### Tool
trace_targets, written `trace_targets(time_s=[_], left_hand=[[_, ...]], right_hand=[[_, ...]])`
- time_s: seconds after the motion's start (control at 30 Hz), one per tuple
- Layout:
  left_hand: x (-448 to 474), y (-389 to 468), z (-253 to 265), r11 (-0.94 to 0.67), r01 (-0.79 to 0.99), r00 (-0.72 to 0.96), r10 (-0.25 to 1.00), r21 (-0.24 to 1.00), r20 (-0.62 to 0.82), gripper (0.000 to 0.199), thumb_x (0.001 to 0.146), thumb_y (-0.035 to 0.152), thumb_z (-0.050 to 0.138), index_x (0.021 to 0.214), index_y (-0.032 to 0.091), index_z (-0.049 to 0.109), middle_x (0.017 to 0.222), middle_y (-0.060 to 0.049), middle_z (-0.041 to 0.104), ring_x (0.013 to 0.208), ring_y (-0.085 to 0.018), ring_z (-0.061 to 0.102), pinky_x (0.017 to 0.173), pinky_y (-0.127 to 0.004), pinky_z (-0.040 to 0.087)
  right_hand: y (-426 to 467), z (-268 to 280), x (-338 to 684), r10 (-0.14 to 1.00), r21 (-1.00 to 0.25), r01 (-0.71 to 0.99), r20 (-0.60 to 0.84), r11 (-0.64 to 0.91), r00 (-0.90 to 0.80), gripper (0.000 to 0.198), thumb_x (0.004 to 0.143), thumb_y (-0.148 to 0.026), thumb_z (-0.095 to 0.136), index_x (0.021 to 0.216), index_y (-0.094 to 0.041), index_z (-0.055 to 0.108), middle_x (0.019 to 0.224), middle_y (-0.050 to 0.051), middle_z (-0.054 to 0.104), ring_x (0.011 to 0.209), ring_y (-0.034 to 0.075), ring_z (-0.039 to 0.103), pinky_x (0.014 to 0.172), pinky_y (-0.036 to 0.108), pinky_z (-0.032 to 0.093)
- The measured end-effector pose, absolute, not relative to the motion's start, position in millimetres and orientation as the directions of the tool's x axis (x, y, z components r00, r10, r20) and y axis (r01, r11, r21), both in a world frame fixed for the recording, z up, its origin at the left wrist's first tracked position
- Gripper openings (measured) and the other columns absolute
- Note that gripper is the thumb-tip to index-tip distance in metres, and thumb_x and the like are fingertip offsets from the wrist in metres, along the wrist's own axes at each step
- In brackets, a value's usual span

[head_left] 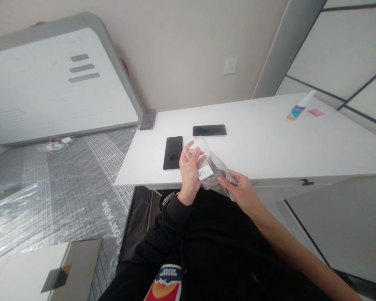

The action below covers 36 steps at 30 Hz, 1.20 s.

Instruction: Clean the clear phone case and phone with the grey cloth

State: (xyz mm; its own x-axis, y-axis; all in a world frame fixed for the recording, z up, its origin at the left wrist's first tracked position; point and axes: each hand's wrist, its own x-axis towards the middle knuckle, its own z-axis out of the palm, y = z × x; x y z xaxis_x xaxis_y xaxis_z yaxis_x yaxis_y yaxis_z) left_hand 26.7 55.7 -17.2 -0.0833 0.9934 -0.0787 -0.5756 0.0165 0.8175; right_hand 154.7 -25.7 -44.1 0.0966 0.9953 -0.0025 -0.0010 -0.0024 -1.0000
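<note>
Left grip: the person's left hand (190,167), in a black sleeve, grasps the upper end of the pouch, thumb in front and fingertips partly veiled by the film (whether any finger is inside, I cannot tell).
Right grip: the person's right hand (240,190), forearm bare, pinches the pouch's lower right side, thumb on top.
Pouch: a frosted, translucent plastic pouch (223,165), tilted between both hands over the near edge of the surface; a dark grey bundle (217,170) shows through, its exact nature unclear.
Tag: a small white rectangular label (206,172) with black print lies on the pouch, near the left grip.
Upright slab: a black, flat, phone-like device (173,153), just left of the left grip, its short end toward the person.
Crosswise slab: a second black, flat, phone-like device (209,130), beyond the pouch, lying sideways.
Surface: a long white rectangular table (263,146) carries both slabs.
Far right corner: a white bottle with a blue and orange label (297,110), beside a small pink slip (316,112).
Wall: a white socket plate (231,65) above the surface.
Left side: a large white panel with a grey rounded frame (50,88).
Floor: grey striped carpet under clear film, with a white box (75,267).
</note>
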Motion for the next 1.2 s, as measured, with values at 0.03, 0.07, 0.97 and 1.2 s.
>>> trace_targets(time_s=[0.03, 0.07, 0.97, 1.2], left_hand=[[25.7, 55.3, -16.8, 0.024, -0.578, -0.062, 0.995, 0.816, -0.073, 0.031, 0.087, 0.027, 0.079, 0.116, 0.022, 0.070, 0.090, 0.001, 0.066, 0.087, -0.013, 0.069, 0.090, -0.029, 0.057], [24.7, 54.8, -16.5, 0.030, -0.587, -0.037, 0.997, 0.809, -0.064, 0.030, 0.088, 0.027, 0.078, 0.117, 0.024, 0.071, 0.095, 0.000, 0.068, 0.092, -0.014, 0.071, 0.093, -0.031, 0.057], [9.9, 42.2, -9.7, 0.108, -0.397, 0.623, 0.761, 0.912, 0.181, 0.039, 0.082, 0.036, 0.084, 0.117, 0.022, 0.072, 0.144, -0.012, 0.068, 0.131, -0.034, 0.063, 0.116, -0.046, 0.043], [13.0, 43.6, -19.9, 0.106, -0.451, 0.586, 0.784, 0.886, 0.205, 0.031, 0.089, 0.038, 0.078, 0.115, 0.024, 0.068, 0.144, -0.011, 0.067, 0.130, -0.031, 0.065, 0.110, -0.045, 0.049]], right_hand=[[-24.1, -45.0, 154.8, 0.996, -0.994, -0.101, -0.040, -0.031, 0.084, 0.047, 0.081, -0.060, 0.080, 0.106, -0.021, 0.078, 0.098, 0.006, 0.083, 0.095, 0.029, 0.078, 0.091, 0.043, 0.062], [-23.4, -45.1, 154.6, 0.995, -0.980, -0.188, -0.077, -0.064, 0.062, 0.046, 0.078, -0.058, 0.084, 0.105, -0.021, 0.078, 0.097, 0.005, 0.083, 0.093, 0.028, 0.078, 0.089, 0.041, 0.062], [-13.4, -23.3, 161.7, 0.997, -0.850, -0.520, -0.061, -0.081, -0.057, 0.039, 0.071, -0.029, 0.083, 0.108, -0.025, 0.073, 0.112, 0.006, 0.082, 0.109, 0.034, 0.077, 0.101, 0.056, 0.060], [-14.5, -37.9, 148.7, 0.985, -0.753, -0.638, -0.085, -0.163, -0.152, 0.045, 0.068, -0.022, 0.092, 0.109, -0.031, 0.074, 0.101, -0.004, 0.082, 0.095, 0.020, 0.079, 0.088, 0.033, 0.064]])
